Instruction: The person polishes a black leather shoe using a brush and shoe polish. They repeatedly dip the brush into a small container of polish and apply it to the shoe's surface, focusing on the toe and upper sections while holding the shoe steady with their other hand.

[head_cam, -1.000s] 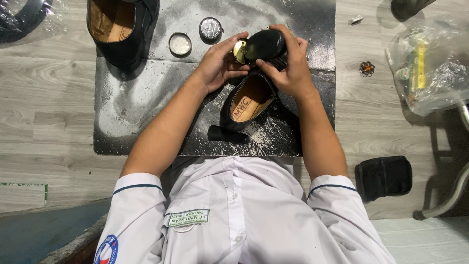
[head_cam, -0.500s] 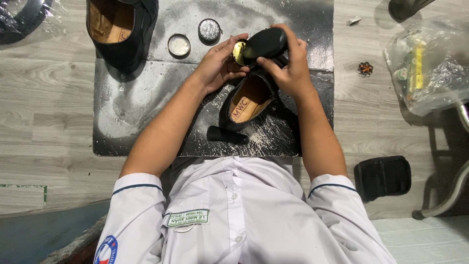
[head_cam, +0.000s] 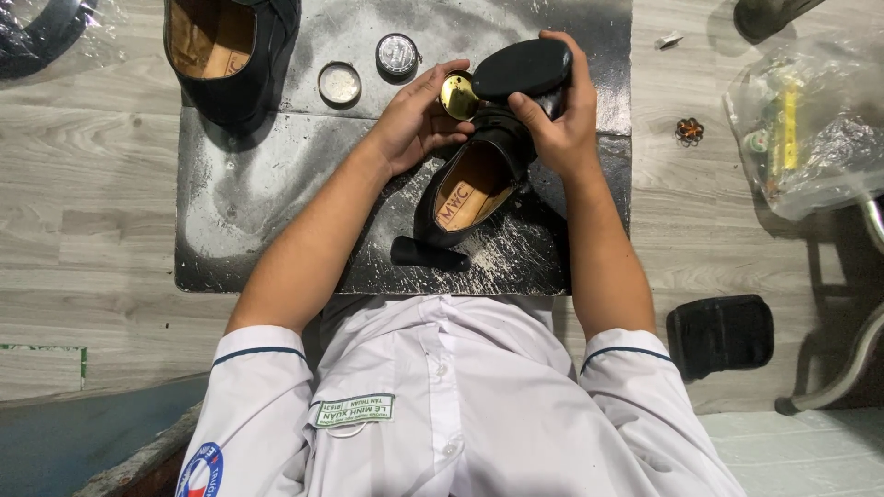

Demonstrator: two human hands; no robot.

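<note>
Head view: we look down at a dark, scuffed mat on a wooden floor, with our two bare arms reaching over it.
Left hand: our left hand is curled around a small round gold tin, its open face turned toward the brush.
Right hand: our right hand is closed over a black oval brush, held just above the shoe and touching the tin's edge.
Shoe in hand: a black shoe with a tan lining stands tilted on the mat between our hands, heel toward us.
What changed: over the last second the brush has lifted slightly off the shoe's toe and come up against the tin; the shoe has stayed put.
What that suggests: we judge the brush is taking up polish, not rubbing leather at this instant.
Nearby: a second black shoe lies at the mat's far left corner, with a small open tin and a silver lid beside it.
Off the mat: a clear plastic bag sits well to the right, and a black pad lies near our right elbow.
</note>
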